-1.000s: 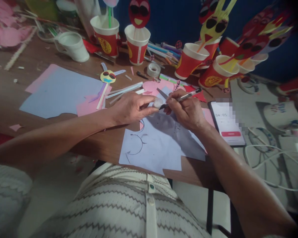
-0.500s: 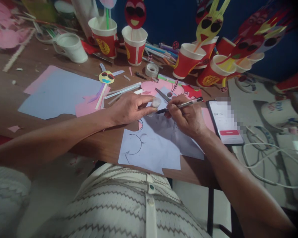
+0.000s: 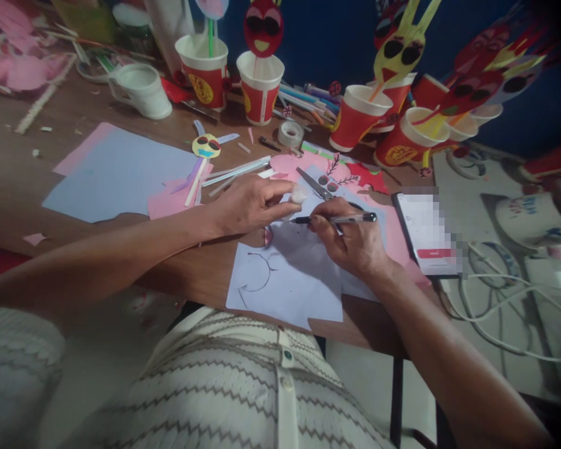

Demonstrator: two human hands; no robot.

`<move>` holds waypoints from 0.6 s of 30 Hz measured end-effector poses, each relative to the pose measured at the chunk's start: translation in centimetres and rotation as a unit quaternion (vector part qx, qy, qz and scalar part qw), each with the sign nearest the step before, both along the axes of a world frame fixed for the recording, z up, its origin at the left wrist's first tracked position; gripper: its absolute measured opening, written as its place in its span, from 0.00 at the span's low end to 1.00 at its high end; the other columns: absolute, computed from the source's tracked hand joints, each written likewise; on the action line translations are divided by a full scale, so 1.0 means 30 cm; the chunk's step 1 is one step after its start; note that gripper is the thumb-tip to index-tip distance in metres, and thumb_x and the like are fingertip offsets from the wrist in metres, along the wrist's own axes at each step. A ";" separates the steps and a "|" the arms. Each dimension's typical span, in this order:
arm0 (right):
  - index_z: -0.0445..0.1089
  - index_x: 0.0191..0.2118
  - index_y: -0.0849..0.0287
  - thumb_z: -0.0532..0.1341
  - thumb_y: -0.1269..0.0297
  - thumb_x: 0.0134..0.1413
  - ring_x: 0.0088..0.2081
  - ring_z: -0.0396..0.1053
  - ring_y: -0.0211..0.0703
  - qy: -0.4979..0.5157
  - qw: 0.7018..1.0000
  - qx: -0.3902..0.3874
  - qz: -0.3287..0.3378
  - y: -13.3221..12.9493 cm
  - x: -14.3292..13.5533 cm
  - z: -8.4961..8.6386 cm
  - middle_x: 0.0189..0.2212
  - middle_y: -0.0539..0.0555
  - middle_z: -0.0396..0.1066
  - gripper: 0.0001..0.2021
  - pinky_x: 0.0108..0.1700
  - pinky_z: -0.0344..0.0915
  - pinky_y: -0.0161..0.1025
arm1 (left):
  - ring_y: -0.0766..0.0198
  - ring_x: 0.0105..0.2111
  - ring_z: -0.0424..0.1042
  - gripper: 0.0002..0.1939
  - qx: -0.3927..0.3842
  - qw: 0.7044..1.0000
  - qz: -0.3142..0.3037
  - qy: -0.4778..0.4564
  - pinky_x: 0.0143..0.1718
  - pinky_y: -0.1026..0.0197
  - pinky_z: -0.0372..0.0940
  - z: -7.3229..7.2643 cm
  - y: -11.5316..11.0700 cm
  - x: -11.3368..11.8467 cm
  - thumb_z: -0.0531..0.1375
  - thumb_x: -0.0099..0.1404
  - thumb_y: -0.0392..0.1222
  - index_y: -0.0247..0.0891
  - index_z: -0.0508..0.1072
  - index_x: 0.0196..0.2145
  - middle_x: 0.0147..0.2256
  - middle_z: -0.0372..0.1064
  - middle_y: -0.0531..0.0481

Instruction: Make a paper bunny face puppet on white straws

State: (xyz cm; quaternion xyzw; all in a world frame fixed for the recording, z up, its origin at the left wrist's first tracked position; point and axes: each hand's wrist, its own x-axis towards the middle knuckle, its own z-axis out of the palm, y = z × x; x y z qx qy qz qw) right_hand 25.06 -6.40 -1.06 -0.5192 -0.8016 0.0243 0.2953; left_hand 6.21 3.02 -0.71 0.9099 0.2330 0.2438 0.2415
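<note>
Pinched between the fingers of the right hand (image 3: 355, 240), a black pen (image 3: 334, 219) lies nearly level, its tip over the pale blue sheet (image 3: 290, 280) on the table (image 3: 9, 181). Left hand (image 3: 247, 202) pinches a small white lump (image 3: 298, 195) (what it is, I cannot tell). One curved outline is drawn near the sheet's lower left; most of the paper is bare, so the drawing looks barely begun.

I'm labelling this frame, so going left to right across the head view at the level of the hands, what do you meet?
Lilac paper sheet → left hand → small white object in its grip → pen in the right hand → phone → white cable.
</note>
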 end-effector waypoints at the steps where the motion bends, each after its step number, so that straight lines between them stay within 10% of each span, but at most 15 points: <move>1: 0.63 0.34 0.57 0.51 0.64 0.59 0.28 0.68 0.44 -0.007 1.000 0.006 0.002 -0.003 -0.003 -0.002 0.26 0.53 0.70 0.06 0.31 0.62 0.40 | 0.71 0.19 0.56 0.16 0.005 1.000 0.001 0.000 0.21 0.68 0.51 0.000 0.000 0.001 0.53 0.63 0.51 0.37 0.73 0.33 0.18 0.60 0.57; 18: 0.63 0.36 0.57 0.54 0.69 0.57 0.28 0.68 0.48 -0.054 0.995 0.048 0.068 -0.016 -0.078 -0.009 0.27 0.57 0.72 0.02 0.31 0.63 0.44 | 0.72 0.17 0.52 0.16 0.045 0.999 -0.011 -0.007 0.20 0.67 0.49 -0.006 0.010 0.001 0.53 0.62 0.51 0.35 0.70 0.28 0.17 0.57 0.58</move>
